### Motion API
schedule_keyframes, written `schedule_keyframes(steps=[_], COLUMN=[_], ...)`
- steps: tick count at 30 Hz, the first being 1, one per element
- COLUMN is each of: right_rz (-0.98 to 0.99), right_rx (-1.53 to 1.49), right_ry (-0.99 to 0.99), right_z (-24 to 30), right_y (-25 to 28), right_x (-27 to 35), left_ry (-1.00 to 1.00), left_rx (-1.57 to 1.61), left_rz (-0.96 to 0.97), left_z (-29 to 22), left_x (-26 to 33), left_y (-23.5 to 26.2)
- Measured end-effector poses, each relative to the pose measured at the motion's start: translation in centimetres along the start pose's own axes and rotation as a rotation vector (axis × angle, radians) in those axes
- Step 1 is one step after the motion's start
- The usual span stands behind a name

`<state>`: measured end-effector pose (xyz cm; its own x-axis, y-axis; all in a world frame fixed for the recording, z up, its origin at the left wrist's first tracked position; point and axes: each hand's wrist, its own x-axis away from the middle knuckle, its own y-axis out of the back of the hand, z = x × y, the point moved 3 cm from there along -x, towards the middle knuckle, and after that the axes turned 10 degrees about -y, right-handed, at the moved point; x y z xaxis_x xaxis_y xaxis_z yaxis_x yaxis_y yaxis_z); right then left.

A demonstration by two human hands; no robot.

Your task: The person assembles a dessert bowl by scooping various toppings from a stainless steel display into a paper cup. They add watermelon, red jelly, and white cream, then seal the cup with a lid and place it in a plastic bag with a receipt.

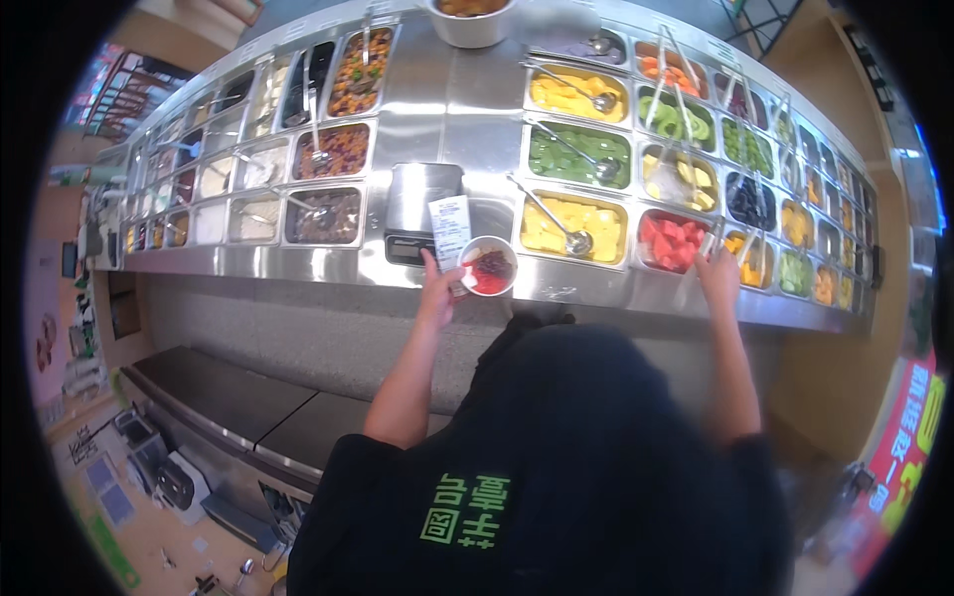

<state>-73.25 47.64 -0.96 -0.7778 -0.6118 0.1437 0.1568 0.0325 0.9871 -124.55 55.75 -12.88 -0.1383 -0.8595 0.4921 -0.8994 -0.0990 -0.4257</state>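
Lengthwise, the paper slip [452, 226] points forward beside the upward-facing cup [487, 243].

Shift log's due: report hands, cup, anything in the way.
Left hand holds cup, red and dark contents. Right hand beside red fruit, grip unclear. Paper slip beside cup, partly covering scale.

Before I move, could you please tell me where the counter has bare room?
Bare steel runs up the middle of the silver metal counter, between the steel-topped black scale and the round white bowl, with rectangular steel food trays flanking it. It is crowded beside the scale, where the left hand holds a round white cup.
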Motion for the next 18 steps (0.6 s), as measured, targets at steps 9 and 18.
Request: schedule_keyframes(steps=[9,18], right_rz=[-0.193,-0.202], right_rx=[-0.145,-0.429], right_ry=[-0.097,-0.179], right_z=[-1.4,-5.6], right_y=[2.4,1.2], right_x=[-0.4,-1.9], left_ry=[0.124,0.108], left_rx=[-0.169,-0.215], left_rz=[0.029,-0.012], left_z=[-0.1,-1.5], left_x=[0.8,1.1], left_y=[-0.7,-1.3])
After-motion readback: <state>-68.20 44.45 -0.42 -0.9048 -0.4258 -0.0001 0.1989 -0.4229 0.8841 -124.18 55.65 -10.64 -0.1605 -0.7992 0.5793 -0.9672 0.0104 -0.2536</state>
